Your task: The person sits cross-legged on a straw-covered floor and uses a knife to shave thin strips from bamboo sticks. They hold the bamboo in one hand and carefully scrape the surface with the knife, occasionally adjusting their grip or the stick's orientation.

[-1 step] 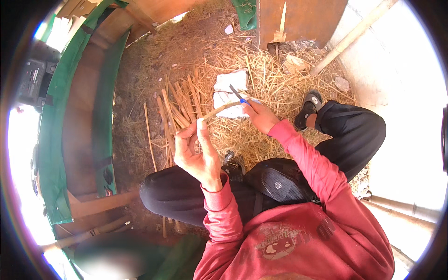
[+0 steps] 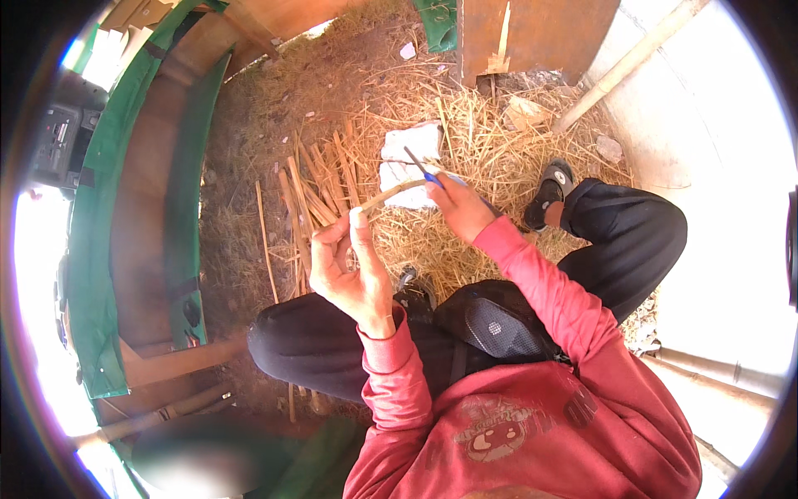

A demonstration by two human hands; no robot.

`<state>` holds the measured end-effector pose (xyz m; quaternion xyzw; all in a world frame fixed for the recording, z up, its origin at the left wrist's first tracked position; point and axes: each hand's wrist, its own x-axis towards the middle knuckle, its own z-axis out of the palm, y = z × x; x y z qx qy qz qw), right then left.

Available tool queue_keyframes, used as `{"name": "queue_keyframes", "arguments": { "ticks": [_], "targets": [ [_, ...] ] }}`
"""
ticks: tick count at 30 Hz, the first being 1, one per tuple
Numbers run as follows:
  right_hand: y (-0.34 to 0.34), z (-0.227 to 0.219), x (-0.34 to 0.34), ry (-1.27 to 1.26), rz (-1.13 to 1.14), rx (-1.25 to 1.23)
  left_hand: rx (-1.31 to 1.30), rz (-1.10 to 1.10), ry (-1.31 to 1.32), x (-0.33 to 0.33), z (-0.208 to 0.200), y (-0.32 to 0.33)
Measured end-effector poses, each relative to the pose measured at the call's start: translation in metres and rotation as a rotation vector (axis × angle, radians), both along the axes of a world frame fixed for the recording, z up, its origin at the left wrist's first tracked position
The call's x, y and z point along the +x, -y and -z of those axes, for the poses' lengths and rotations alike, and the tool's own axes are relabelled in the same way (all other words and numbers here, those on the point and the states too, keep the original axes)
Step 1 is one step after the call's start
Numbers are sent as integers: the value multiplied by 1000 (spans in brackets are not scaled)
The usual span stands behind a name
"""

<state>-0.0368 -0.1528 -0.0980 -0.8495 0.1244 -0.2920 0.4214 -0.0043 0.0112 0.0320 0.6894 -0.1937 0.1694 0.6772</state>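
Observation:
A thin, pale brown strip of split wood or bamboo (image 2: 391, 195) slants between my two hands above the straw. My left hand (image 2: 353, 270) pinches its near end between thumb and index finger, the other fingers loosely curled. In my right hand (image 2: 460, 208) is a knife (image 2: 419, 163) with a blue handle and a dark narrow blade pointing away to the upper left. The strip's far end runs up to the right fingers, beside the knife; the exact contact between blade and strip is too small to tell.
Below lies a white block or sack (image 2: 411, 143) on loose straw (image 2: 474, 241). Split sticks (image 2: 320, 179) are heaped left of it. A green-covered bench frame (image 2: 104, 241) stands at the left, a pale wall (image 2: 706, 108) with a leaning pole (image 2: 628, 66) at the right.
My right hand and the knife have shifted slightly to the left along the strip. My left hand has barely moved and keeps its pinch.

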Motion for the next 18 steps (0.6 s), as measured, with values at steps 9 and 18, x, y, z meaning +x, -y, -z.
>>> {"name": "queue_keyframes", "arguments": {
  "ticks": [9, 18],
  "targets": [
    [-35, 24, 15, -280, 123, -86, 137, -80, 50, 6, -3, 0],
    [19, -25, -40, -419, 43, 185, 111, 3, 84, 4, -1, -7]
  ]
}}
